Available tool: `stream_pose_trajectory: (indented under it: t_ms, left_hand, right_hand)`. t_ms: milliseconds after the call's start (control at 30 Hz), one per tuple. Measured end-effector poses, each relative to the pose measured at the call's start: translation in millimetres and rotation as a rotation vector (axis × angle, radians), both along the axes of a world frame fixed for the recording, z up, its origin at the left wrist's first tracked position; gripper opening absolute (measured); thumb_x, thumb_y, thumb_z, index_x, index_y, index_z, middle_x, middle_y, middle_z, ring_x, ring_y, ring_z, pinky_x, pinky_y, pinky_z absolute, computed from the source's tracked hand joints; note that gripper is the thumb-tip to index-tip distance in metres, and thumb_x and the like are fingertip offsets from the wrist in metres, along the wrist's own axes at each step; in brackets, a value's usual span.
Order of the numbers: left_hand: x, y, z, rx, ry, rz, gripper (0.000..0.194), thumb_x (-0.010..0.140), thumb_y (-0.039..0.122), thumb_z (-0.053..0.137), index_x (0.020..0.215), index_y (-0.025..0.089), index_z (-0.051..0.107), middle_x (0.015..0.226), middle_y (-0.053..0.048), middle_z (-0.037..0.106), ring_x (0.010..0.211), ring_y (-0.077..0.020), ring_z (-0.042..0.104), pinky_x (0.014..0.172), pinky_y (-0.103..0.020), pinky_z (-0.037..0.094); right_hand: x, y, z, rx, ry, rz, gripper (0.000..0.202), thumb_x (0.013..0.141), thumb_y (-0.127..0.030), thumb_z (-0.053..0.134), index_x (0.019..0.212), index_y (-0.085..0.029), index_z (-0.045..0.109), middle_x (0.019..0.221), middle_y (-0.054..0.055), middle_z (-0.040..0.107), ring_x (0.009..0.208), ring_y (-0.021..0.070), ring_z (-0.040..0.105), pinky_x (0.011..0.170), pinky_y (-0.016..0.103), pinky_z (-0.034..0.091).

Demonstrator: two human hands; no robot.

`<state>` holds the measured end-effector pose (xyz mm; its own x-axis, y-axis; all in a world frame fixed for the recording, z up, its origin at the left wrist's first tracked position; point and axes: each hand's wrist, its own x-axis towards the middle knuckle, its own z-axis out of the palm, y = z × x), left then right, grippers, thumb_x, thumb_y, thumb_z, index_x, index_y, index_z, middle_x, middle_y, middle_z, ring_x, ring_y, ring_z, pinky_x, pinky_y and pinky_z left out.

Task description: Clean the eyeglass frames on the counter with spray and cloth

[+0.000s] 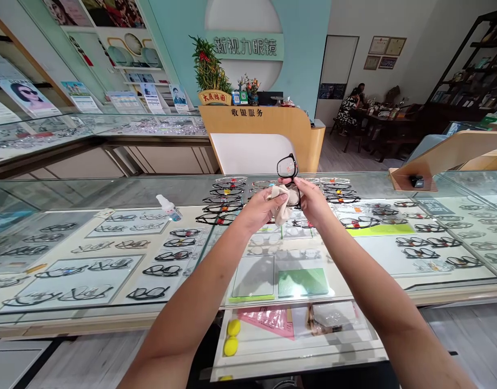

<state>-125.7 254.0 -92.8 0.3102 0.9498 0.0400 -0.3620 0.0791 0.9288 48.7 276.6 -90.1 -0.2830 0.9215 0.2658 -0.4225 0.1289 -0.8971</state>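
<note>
A pair of black-framed eyeglasses (287, 166) is held up above the glass counter, one lens raised above my fingers. My right hand (312, 201) grips the frame from the right side. A beige cleaning cloth (281, 208) is pinched in my left hand (258, 209), pressed against the lower lens, which it partly covers. Behind and beneath my hands, rows of eyeglasses (223, 208) lie on the countertop. To the left, a small white spray bottle (169, 208) stands tilted in the view on the glass.
Below me an open drawer (300, 351) holds a pink packet (268, 320) and yellow round cases (231, 346). A wooden stand (418, 173) is at the right of the glass counter (163, 189). Farther back are a cashier desk (313, 146) and a seated person (349, 108).
</note>
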Motion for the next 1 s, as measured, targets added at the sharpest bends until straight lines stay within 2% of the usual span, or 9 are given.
stream_pose_trajectory:
  t_ms: [133,233,300,367,467,567,667,867,1000]
  left_hand:
    - [-3,-1,0.2,-0.058,-0.014,-0.08,0.058,0.058,0.048,0.112,0.094,0.019,0.076,0.089,0.0,0.074,0.074,-0.0138,0.07,0.069,-0.026,0.056]
    - [-4,-2,-0.9,-0.079,-0.008,-0.137,0.058,0.059,0.052,0.111,0.093,0.018,0.078,0.088,-0.003,0.076,0.077,-0.0163,0.073,0.075,-0.028,0.059]
    - [-2,-2,-2.1,-0.071,-0.009,-0.142,0.056,0.06,0.053,0.11,0.09,0.017,0.078,0.083,-0.003,0.075,0.075,-0.0165,0.071,0.074,-0.028,0.058]
    - [2,-3,-3.3,-0.054,-0.003,-0.087,0.056,0.058,0.052,0.111,0.086,0.017,0.076,0.078,-0.001,0.071,0.069,-0.015,0.067,0.068,-0.028,0.054]
    - [11,-4,-4.4,-0.008,0.028,0.059,0.062,0.052,0.052,0.111,0.092,0.018,0.078,0.077,0.002,0.069,0.066,-0.0126,0.061,0.063,-0.026,0.047]
    - [20,-6,-4.2,0.055,0.041,0.182,0.065,0.05,0.053,0.111,0.096,0.019,0.08,0.08,0.002,0.07,0.072,-0.013,0.06,0.067,-0.025,0.047]
    - [25,-8,-2.8,0.039,-0.002,0.201,0.063,0.049,0.051,0.111,0.092,0.019,0.079,0.08,0.002,0.069,0.075,-0.0138,0.06,0.071,-0.026,0.047]
    - [16,-5,-1.0,-0.012,-0.017,0.183,0.064,0.045,0.049,0.113,0.089,0.018,0.077,0.077,0.004,0.065,0.068,-0.01,0.054,0.065,-0.024,0.042]
    - [5,-1,-2.7,-0.003,0.066,0.129,0.063,0.051,0.055,0.111,0.09,0.018,0.077,0.077,0.003,0.064,0.065,-0.0107,0.054,0.062,-0.025,0.043]
  right_hand:
    - [-1,-2,-0.4,-0.009,-0.029,0.002,0.046,0.076,-0.07,0.091,0.096,-0.029,0.088,0.124,0.003,0.087,0.107,0.0284,0.08,0.081,0.036,0.064]
    - [0,-3,-0.1,-0.01,-0.065,0.003,0.048,0.078,-0.071,0.088,0.099,-0.029,0.089,0.124,0.002,0.087,0.076,0.0192,0.073,0.055,0.031,0.053]
    - [0,-4,0.4,-0.013,-0.081,-0.002,0.049,0.078,-0.072,0.088,0.101,-0.028,0.089,0.121,0.001,0.088,0.066,0.0168,0.068,0.048,0.03,0.047]
    - [0,-5,1.1,-0.014,-0.078,-0.007,0.051,0.077,-0.073,0.088,0.101,-0.029,0.089,0.117,0.002,0.088,0.073,0.0202,0.072,0.053,0.032,0.053]
    - [-2,-5,1.6,-0.005,-0.042,-0.011,0.049,0.077,-0.073,0.089,0.099,-0.03,0.087,0.118,0.002,0.088,0.098,0.0273,0.079,0.075,0.037,0.064]
    - [-6,-4,0.0,-0.002,0.007,-0.024,0.05,0.076,-0.075,0.09,0.096,-0.029,0.086,0.12,0.003,0.088,0.112,0.0298,0.08,0.094,0.04,0.065]
    - [-9,-2,-4.2,-0.003,0.038,-0.021,0.049,0.076,-0.074,0.09,0.096,-0.03,0.085,0.119,0.004,0.088,0.117,0.03,0.079,0.106,0.042,0.063]
    - [-5,2,-8.9,0.055,0.017,-0.015,0.041,0.082,-0.069,0.089,0.098,-0.032,0.088,0.12,0.001,0.087,0.119,0.0262,0.077,0.11,0.037,0.058]
    - [-3,-1,-3.8,0.042,-0.029,-0.03,0.048,0.077,-0.074,0.09,0.097,-0.031,0.087,0.117,0.002,0.087,0.119,0.0275,0.077,0.104,0.038,0.061]
